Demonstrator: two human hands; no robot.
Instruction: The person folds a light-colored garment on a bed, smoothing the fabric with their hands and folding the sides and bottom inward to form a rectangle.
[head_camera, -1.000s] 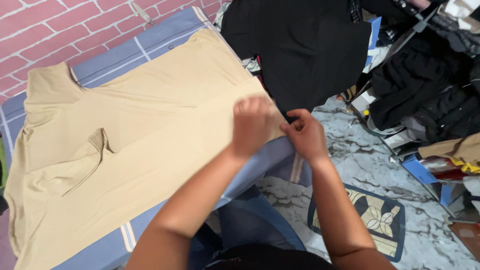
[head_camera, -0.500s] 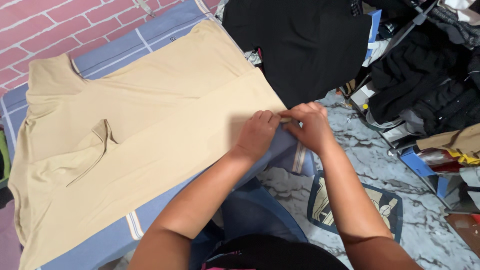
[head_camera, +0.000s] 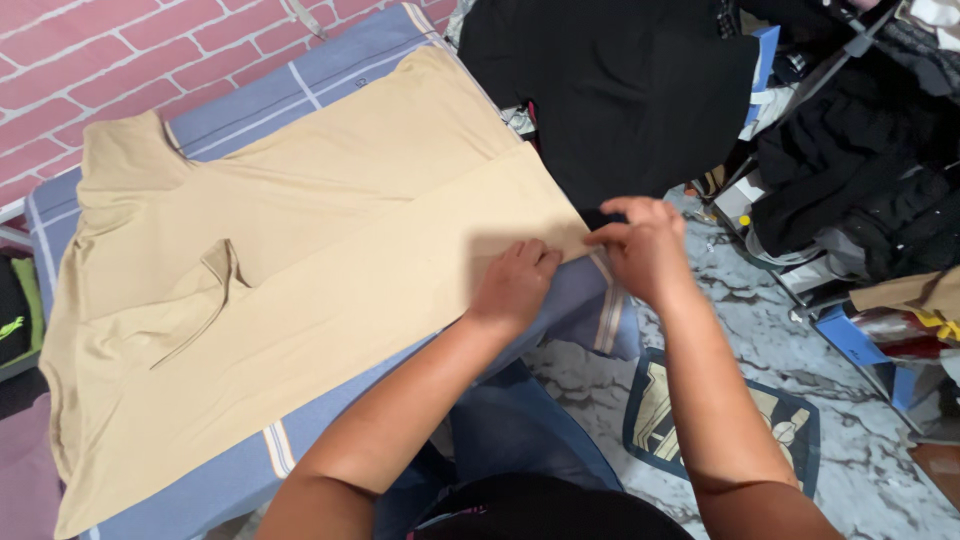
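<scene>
Beige shirt (head_camera: 300, 270) lay flat on blue sheet (head_camera: 250, 470), w/ its hem corner at approx 3 o'clock of the spread. Right hand (head_camera: 645, 250) pinched that corner betw thumb & fingers; left hand (head_camera: 515, 285) sat at 9 o'clock of it, fingers curled onto the hem edge, holding cloth. Black garment (head_camera: 620, 90) lay at 12 o'clock, touching the corner. To do it well IMO: keep hem taut, layers aligned, avoid snagging the black cloth.

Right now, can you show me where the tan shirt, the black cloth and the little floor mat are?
tan shirt (head_camera: 300, 260), head view, middle of its body.
black cloth (head_camera: 610, 80), head view, its centre.
floor mat (head_camera: 790, 440), head view, patterned right part.
</scene>
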